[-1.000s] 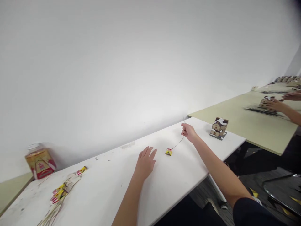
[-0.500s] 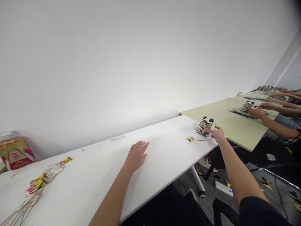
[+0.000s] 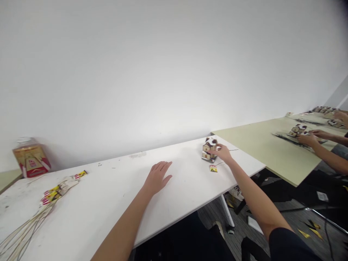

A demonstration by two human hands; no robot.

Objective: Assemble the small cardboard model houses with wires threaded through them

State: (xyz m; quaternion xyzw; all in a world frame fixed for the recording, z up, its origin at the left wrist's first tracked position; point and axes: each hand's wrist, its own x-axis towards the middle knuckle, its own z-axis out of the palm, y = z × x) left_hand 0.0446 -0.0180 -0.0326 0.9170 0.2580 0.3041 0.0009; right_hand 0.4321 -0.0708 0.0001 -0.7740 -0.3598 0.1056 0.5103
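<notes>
My right hand (image 3: 222, 153) has its fingers round the right side of a small model house (image 3: 208, 148) with a white-and-brown roof and tan walls, at the far right part of the white table (image 3: 179, 195). A yellow and red-striped tag (image 3: 213, 168) lies just in front of the house, with a thin dark cord running from it toward my right wrist. My left hand (image 3: 157, 177) rests palm down on the middle of the table, fingers stretched out and thumb apart, holding nothing.
Several yellow-red tags (image 3: 51, 194) on long cords lie at the left, near a gold-and-red jug (image 3: 32, 157). A cream table (image 3: 261, 145) adjoins at the right, where other people's hands (image 3: 308, 139) handle similar houses. Yellow scraps lie on the floor.
My right hand and the house have moved left, away from the cream table, and the tag has shifted with them. My left hand stays about where it was. The view has turned slightly.
</notes>
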